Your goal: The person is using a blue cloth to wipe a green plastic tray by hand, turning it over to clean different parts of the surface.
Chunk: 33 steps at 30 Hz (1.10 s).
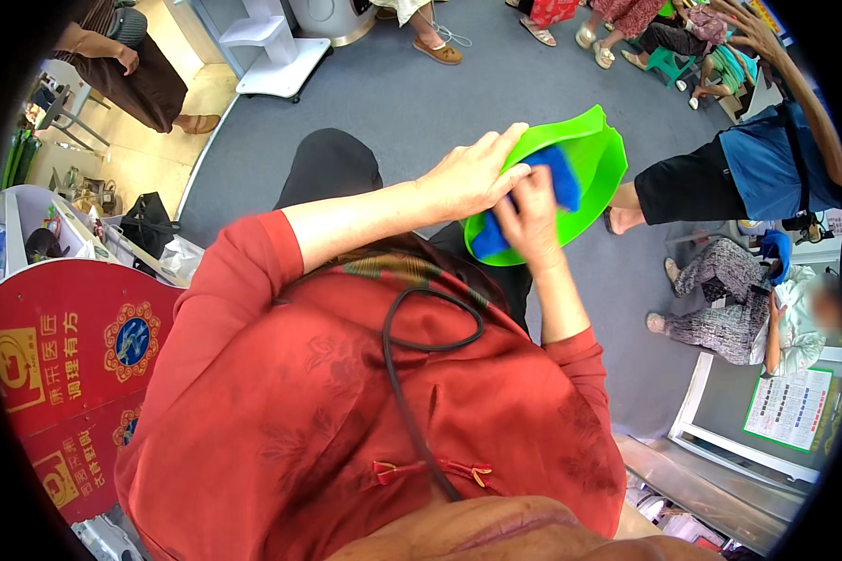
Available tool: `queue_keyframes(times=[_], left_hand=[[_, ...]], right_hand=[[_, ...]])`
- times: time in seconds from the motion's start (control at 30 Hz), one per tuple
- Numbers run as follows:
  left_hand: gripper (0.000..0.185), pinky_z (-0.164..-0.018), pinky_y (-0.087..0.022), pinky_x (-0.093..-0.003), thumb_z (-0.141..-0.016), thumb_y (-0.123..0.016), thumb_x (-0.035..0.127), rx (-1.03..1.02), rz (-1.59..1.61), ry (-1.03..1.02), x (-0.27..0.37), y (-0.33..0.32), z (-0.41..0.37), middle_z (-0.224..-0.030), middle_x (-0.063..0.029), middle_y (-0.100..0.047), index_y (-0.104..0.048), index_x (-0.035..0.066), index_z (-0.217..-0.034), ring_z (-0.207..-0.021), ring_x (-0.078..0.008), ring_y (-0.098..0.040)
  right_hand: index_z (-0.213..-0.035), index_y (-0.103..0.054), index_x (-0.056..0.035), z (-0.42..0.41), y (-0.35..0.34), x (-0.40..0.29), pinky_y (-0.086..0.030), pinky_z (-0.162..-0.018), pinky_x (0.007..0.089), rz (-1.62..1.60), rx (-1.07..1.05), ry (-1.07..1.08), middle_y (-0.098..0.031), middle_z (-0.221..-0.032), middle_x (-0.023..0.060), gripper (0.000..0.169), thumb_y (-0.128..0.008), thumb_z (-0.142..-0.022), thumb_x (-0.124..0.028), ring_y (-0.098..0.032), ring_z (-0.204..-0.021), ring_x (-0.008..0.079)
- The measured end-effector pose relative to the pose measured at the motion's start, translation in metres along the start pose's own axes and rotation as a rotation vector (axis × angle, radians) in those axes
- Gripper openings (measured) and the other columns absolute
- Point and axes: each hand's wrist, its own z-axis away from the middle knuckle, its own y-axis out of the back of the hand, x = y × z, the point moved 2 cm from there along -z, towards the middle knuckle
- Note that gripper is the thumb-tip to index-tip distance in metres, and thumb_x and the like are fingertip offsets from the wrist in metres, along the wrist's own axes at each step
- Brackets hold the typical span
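A bright green plastic basin-like thing point(607, 158) is held up before me, tilted so its curved inside faces me; its exact kind I cannot tell. My left hand point(473, 175) grips its near left edge, thumb over the rim. Inside it, my right hand point(533, 217) presses a blue cloth point(561, 179) against the plastic. The right fingers and the cloth are slightly blurred. Part of the cloth shows below the hand, towards the lower rim. The green thing's outer side is mostly hidden.
At left stands a red printed counter panel point(77, 336) with a shelf and bags. A white wheeled stand point(284, 66) is ahead. A person in blue point(758, 161) stands close on the right; another sits behind, near a glass-framed panel point(723, 393). Others sit at the far right.
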Motion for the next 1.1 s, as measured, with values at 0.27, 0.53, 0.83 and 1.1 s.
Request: queue_keyframes(times=[0.27,0.53,0.83,1.1], left_hand=[[0.057,-0.089,-0.047,-0.0489,-0.097,-0.049,0.030,0.012,0.036,0.015,-0.005,0.000,0.005,-0.121,-0.0260,-0.051,-0.025,0.006,-0.144,-0.106,-0.0462,-0.055],[0.059,-0.082,-0.049,-0.0512,-0.096,-0.049,0.033,0.012,-0.015,-0.038,0.000,-0.005,-0.002,-0.117,-0.0257,-0.052,-0.026,0.006,-0.143,-0.098,-0.0470,-0.057],[0.060,-0.073,-0.051,-0.0548,-0.095,-0.051,0.037,0.037,-0.001,-0.086,0.005,0.000,-0.003,-0.105,-0.0275,-0.055,-0.028,0.004,-0.140,-0.085,-0.0495,-0.059],[0.063,-0.079,-0.049,-0.0551,-0.095,-0.049,0.038,0.065,0.039,-0.033,-0.008,-0.009,-0.001,-0.110,-0.0264,-0.053,-0.022,0.009,-0.144,-0.087,-0.0499,-0.058]], right_hand=[[-0.111,-0.053,-0.0007,0.018,0.036,0.068,-0.044,-0.089,0.0405,0.233,0.311,-0.324,-0.054,-0.105,0.0194,0.030,-0.064,-0.085,-0.012,-0.054,-0.102,0.0353],[-0.108,-0.057,-0.0003,0.060,-0.015,-0.015,-0.044,-0.091,0.0399,-0.168,-0.115,-0.308,-0.056,-0.107,0.0188,0.029,-0.066,-0.081,-0.008,-0.055,-0.102,0.0352],[-0.117,-0.059,0.0018,-0.014,0.054,0.035,-0.043,-0.090,0.0350,-0.007,0.266,-0.139,-0.057,-0.109,0.0152,0.032,-0.056,-0.085,0.004,-0.055,-0.104,0.0282],[-0.102,-0.057,0.0008,0.076,0.015,0.072,-0.044,-0.086,0.0374,0.082,0.158,-0.430,-0.058,-0.100,0.0161,0.021,-0.064,-0.083,-0.005,-0.056,-0.094,0.0311]])
